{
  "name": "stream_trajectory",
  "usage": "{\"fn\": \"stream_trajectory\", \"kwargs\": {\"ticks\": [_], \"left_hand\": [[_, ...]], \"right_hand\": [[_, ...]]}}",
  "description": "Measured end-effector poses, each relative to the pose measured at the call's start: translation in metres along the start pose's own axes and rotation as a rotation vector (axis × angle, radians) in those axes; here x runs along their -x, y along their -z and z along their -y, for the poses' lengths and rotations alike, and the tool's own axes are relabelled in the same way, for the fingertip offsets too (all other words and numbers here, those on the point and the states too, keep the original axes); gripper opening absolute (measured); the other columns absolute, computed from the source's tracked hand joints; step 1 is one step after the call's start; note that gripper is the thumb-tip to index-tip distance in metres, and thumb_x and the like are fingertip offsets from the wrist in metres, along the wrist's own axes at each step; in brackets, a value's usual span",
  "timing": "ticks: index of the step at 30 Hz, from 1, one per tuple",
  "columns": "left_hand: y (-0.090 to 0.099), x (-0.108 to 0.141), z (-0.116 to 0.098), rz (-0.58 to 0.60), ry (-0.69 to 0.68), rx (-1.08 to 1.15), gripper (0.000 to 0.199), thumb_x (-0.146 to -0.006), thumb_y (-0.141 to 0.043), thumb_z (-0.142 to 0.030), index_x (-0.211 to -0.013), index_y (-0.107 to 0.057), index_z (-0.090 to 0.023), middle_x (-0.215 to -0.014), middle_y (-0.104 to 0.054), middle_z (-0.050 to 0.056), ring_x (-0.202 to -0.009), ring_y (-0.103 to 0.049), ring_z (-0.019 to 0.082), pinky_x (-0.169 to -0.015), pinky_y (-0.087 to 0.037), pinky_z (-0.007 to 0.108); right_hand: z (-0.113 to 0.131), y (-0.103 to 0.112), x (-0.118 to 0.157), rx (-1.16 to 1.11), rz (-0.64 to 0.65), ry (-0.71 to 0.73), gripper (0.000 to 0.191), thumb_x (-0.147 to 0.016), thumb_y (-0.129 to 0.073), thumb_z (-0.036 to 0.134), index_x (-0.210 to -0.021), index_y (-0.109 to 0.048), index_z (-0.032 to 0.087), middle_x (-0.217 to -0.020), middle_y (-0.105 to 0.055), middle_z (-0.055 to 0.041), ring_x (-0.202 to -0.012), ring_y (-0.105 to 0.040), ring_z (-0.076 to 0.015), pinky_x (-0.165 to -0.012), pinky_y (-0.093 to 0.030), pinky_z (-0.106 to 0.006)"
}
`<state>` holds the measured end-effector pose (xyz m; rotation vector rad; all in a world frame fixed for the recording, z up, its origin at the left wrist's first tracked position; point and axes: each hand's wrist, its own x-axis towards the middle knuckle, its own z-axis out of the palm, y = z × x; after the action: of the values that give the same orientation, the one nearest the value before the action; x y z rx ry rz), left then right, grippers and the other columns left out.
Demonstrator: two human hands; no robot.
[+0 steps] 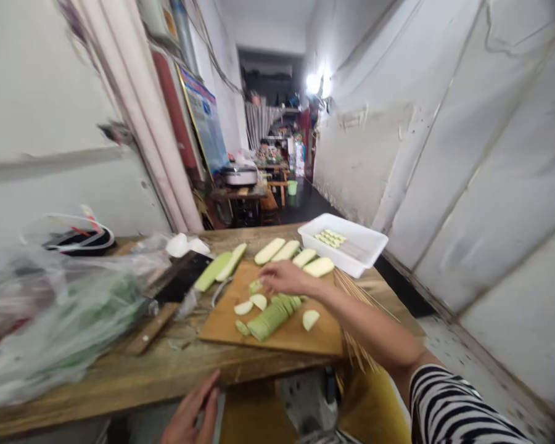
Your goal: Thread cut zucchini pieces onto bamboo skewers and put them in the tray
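My right hand [284,277] reaches over the wooden cutting board [324,342], its fingers bent and closed at a small zucchini slice [255,287]. Just below it, a row of cut zucchini slices [275,316] leans together, green skin up. Loose half-round slices lie around the row, one of them a pale slice [311,319] on the right. My left hand [195,410] is low in front of the table edge, fingers stretched out, with nothing in it. Halved zucchini lengths [269,251] lie along the board's far edge, and two more zucchini pieces [222,268] rest at its left.
A white plastic tub [367,243] with zucchini pieces in it stands at the back right. Thin wooden skewers [356,296] lie beside the board. To the left are a knife with a wooden handle [152,328] and plastic bags of greens [92,308].
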<state>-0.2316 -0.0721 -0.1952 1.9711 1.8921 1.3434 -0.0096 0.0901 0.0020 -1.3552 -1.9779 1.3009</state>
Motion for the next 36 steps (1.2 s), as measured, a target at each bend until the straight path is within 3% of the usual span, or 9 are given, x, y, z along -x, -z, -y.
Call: {"fn": "stream_trajectory", "kwargs": {"ticks": [3,6,9,13,17,21,27,29,36], "left_hand": [[-0.005,-0.006,-0.03,0.039,-0.023,-0.019,0.034,-0.08,-0.051,-0.039,-0.107,-0.064,-0.023,-0.104,-0.069,0.005,-0.094,-0.065,0.02,-0.088,-0.051,0.034],[-0.013,-0.012,-0.054,0.092,-0.076,0.014,0.032,-0.081,-0.052,-0.037,-0.107,-0.064,-0.022,-0.103,-0.07,0.004,-0.091,-0.066,0.018,-0.086,-0.051,0.031],[-0.019,-0.01,-0.072,0.102,-0.09,0.04,0.03,-0.082,-0.052,-0.034,-0.106,-0.064,-0.021,-0.099,-0.071,0.004,-0.087,-0.066,0.017,-0.084,-0.052,0.029],[-0.029,-0.016,-0.081,-0.008,-0.083,-0.021,0.03,-0.082,-0.053,-0.031,-0.107,-0.063,-0.019,-0.103,-0.068,0.007,-0.095,-0.063,0.018,-0.091,-0.047,0.033],[-0.047,-0.042,-0.086,-0.111,-0.084,-0.114,0.054,-0.078,-0.059,-0.037,-0.127,-0.049,-0.016,-0.126,-0.052,0.014,-0.118,-0.048,0.024,-0.103,-0.036,0.04],[-0.065,-0.063,-0.093,-0.065,0.015,-0.181,0.079,-0.072,-0.063,-0.045,-0.138,-0.031,-0.016,-0.14,-0.035,0.017,-0.13,-0.033,0.028,-0.106,-0.03,0.044],[-0.082,-0.071,-0.091,-0.026,-0.054,-0.279,0.074,-0.075,-0.056,-0.05,-0.135,-0.034,-0.015,-0.137,-0.037,0.02,-0.129,-0.032,0.033,-0.103,-0.03,0.049],[-0.09,-0.076,-0.084,-0.063,-0.107,-0.321,0.073,-0.074,-0.055,-0.051,-0.134,-0.036,-0.015,-0.133,-0.041,0.02,-0.127,-0.035,0.035,-0.101,-0.031,0.052],[-0.108,-0.089,-0.073,-0.14,-0.147,-0.435,0.061,-0.076,-0.052,-0.052,-0.123,-0.047,-0.014,-0.131,-0.042,0.021,-0.118,-0.043,0.037,-0.094,-0.038,0.051]], "right_hand": [[-0.043,0.057,0.055,0.275,-0.31,-0.064,0.025,-0.089,-0.049,0.022,-0.111,-0.057,0.016,-0.122,-0.057,-0.0115,-0.115,-0.049,-0.0224,-0.088,-0.038,-0.029],[-0.09,0.085,0.102,0.512,-0.426,-0.191,0.018,-0.087,-0.049,0.021,-0.094,-0.064,0.014,-0.1,-0.066,-0.012,-0.1,-0.058,-0.0242,-0.081,-0.038,-0.029],[-0.138,0.086,0.13,0.661,-0.46,-0.293,0.014,-0.082,-0.054,0.021,-0.078,-0.065,0.013,-0.083,-0.067,-0.0112,-0.085,-0.062,-0.0244,-0.072,-0.04,-0.029],[-0.183,0.07,0.143,0.76,-0.535,-0.374,0.017,-0.084,-0.054,0.024,-0.087,-0.064,0.011,-0.093,-0.065,-0.0143,-0.088,-0.061,-0.0239,-0.072,-0.041,-0.028],[-0.196,0.066,0.139,0.786,-0.569,-0.413,0.023,-0.086,-0.053,0.028,-0.09,-0.063,0.008,-0.101,-0.06,-0.0182,-0.092,-0.059,-0.0272,-0.077,-0.042,-0.034],[-0.202,0.071,0.129,0.756,-0.54,-0.438,0.021,-0.087,-0.054,0.025,-0.088,-0.063,0.006,-0.102,-0.059,-0.0181,-0.096,-0.058,-0.0283,-0.081,-0.043,-0.038],[-0.208,0.07,0.12,0.592,-0.649,-0.492,0.027,-0.09,-0.057,0.029,-0.11,-0.057,0.011,-0.109,-0.06,-0.0094,-0.092,-0.061,-0.0194,-0.079,-0.051,-0.037],[-0.208,0.068,0.118,0.512,-0.739,-0.477,0.017,-0.092,-0.054,0.027,-0.108,-0.059,0.024,-0.113,-0.059,-0.005,-0.095,-0.06,-0.0169,-0.079,-0.05,-0.031],[-0.212,0.065,0.11,0.373,-0.831,-0.41,0.017,-0.092,-0.055,0.027,-0.107,-0.06,0.024,-0.115,-0.058,-0.0054,-0.096,-0.06,-0.0177,-0.079,-0.05,-0.031]]}}
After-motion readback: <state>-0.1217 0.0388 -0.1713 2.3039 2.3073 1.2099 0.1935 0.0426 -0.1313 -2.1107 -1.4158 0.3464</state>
